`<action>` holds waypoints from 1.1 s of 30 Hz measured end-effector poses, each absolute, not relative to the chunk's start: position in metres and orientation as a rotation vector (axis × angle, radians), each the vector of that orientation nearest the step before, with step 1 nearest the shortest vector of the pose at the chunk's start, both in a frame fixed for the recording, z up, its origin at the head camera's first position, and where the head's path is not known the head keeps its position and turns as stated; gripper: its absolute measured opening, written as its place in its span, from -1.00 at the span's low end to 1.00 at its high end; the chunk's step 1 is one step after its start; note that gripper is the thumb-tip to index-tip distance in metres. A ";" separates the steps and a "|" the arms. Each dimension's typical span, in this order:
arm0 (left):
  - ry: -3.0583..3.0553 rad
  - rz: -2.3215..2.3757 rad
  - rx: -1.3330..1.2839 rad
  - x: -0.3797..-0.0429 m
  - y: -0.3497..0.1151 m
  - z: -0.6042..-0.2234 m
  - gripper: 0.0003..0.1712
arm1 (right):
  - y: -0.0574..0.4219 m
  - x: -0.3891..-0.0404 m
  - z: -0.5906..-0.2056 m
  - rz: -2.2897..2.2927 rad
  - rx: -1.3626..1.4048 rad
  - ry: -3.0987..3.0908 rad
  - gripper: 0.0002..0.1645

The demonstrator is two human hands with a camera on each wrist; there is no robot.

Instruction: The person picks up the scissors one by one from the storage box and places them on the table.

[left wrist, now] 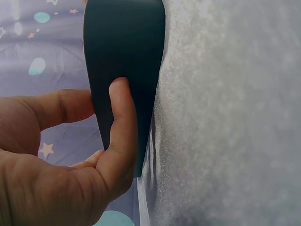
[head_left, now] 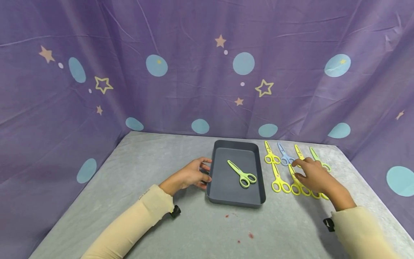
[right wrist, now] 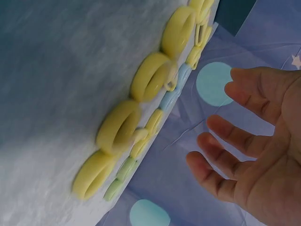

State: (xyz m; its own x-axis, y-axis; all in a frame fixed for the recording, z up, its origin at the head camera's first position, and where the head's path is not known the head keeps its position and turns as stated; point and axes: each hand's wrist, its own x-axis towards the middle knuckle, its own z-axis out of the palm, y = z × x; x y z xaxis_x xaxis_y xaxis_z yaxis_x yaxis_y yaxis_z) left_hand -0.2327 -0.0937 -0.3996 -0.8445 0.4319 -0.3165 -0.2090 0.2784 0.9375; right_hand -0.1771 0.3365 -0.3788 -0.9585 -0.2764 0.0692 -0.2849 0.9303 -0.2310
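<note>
A dark grey rectangular tray [head_left: 221,201] lies on the table, with light green scissors [head_left: 240,173] inside it. My left hand [head_left: 193,173] is at the tray's left side, its spread fingers touching the outer wall; in the left wrist view one fingertip [left wrist: 120,89] rests on that wall. My right hand [head_left: 314,176] hovers over the scissors on the right, fingers apart and holding nothing. Beneath it are yellow scissors [head_left: 295,187], partly covered by the hand. The right wrist view shows their thick yellow handle rings [right wrist: 117,125] in a line.
Two rows of scissors lie right of the tray. In the back row are yellow scissors [head_left: 271,156], blue scissors [head_left: 285,158], more yellow ones and green scissors [head_left: 316,155]. Yellow scissors [head_left: 280,184] are nearest the tray in front. A purple curtain [head_left: 194,90] hangs behind the table.
</note>
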 end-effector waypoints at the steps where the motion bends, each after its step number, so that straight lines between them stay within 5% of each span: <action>1: 2.032 1.608 0.199 -0.233 -0.094 -0.400 -0.11 | 0.334 -0.177 -0.378 0.375 0.448 -3.043 -0.60; 33: 2.028 1.611 0.213 -0.232 -0.094 -0.400 -0.10 | 0.261 -0.188 -0.377 0.391 0.578 -2.896 -0.64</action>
